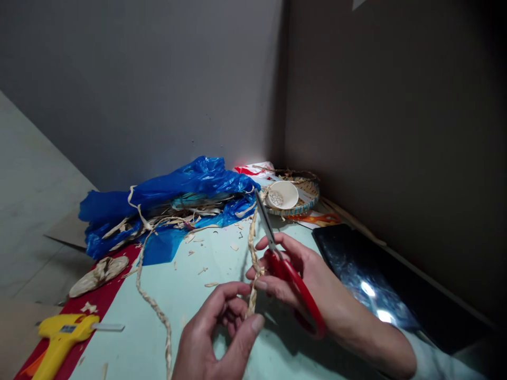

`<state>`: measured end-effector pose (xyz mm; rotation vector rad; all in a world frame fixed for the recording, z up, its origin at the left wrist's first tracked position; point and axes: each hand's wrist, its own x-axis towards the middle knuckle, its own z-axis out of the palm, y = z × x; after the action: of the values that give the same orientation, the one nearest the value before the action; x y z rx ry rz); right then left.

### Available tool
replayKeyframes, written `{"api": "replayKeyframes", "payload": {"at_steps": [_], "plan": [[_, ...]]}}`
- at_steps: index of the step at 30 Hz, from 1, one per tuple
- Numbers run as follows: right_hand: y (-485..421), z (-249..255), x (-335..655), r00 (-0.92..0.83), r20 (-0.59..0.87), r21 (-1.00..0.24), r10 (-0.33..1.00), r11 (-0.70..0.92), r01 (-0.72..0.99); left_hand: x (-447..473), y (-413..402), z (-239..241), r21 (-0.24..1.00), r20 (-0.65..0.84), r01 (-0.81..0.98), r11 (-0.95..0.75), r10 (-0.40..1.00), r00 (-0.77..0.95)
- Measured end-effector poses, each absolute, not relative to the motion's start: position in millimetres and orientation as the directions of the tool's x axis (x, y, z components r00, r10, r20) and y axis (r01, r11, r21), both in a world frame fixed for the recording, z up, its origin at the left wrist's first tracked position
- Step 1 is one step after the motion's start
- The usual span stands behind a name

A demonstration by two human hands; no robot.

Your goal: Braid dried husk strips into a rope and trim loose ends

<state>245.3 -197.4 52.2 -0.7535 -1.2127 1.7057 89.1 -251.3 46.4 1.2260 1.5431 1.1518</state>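
Note:
A pale braided cord (pixel 253 243), apparently of dried plant fibre, runs upright between my hands. My left hand (pixel 222 330) is closed on its lower part, pinching it between thumb and fingers. Red-handled scissors (pixel 291 277) rest in my right hand (pixel 312 274), their blades together and pointing up beside the cord. With its thumb and fingertips, the right hand also touches the braid just above my left fingers. Another length of braid (pixel 156 306) trails down the table on the left.
A blue plastic bag (pixel 170 182) with dry fibre strips lies at the back. Right of it, a white cup (pixel 288 195) of small beads sits on a woven basket (pixel 311 192). A yellow glue gun (pixel 69 335), small woven slipper (pixel 99 275) and dark tablet (pixel 356 264) flank the hands.

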Motion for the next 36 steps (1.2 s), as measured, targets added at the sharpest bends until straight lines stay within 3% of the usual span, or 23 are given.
{"api": "replayKeyframes", "payload": {"at_steps": [5,11,15,21,28,32,36], "plan": [[-195.7,50.3,247.4,-0.443,0.072,-0.968,0.894,-0.045,-0.248,83.3,-248.7,51.2,0.978,-0.108,0.166,0.126,0.988,-0.112],[-167.1,46.4,264.0,-0.045,0.181,-0.983,0.982,0.181,-0.018,76.6,-234.2,40.7,0.966,-0.233,-0.130,0.225,0.971,-0.050],[-147.7,33.0,275.1,0.056,0.265,-0.964,0.963,0.263,0.036,72.8,-225.6,42.7,0.927,-0.266,-0.273,0.255,0.964,-0.002],[-126.4,25.7,275.4,0.017,0.295,-0.924,0.955,0.281,0.259,70.8,-222.5,64.6,0.930,-0.263,-0.286,0.229,0.961,-0.086],[-96.7,43.1,269.4,-0.016,0.253,-0.802,0.967,0.219,0.555,52.2,-224.1,102.0,0.916,-0.137,-0.396,0.064,0.978,-0.159],[-89.6,47.5,266.2,-0.056,0.215,-0.726,0.975,0.198,0.659,43.7,-233.8,125.8,0.923,-0.093,-0.382,-0.045,0.938,-0.334],[-86.3,50.0,262.9,-0.087,0.227,-0.660,0.970,0.219,0.719,40.0,-236.1,130.1,0.924,-0.059,-0.372,-0.088,0.929,-0.366]]}}
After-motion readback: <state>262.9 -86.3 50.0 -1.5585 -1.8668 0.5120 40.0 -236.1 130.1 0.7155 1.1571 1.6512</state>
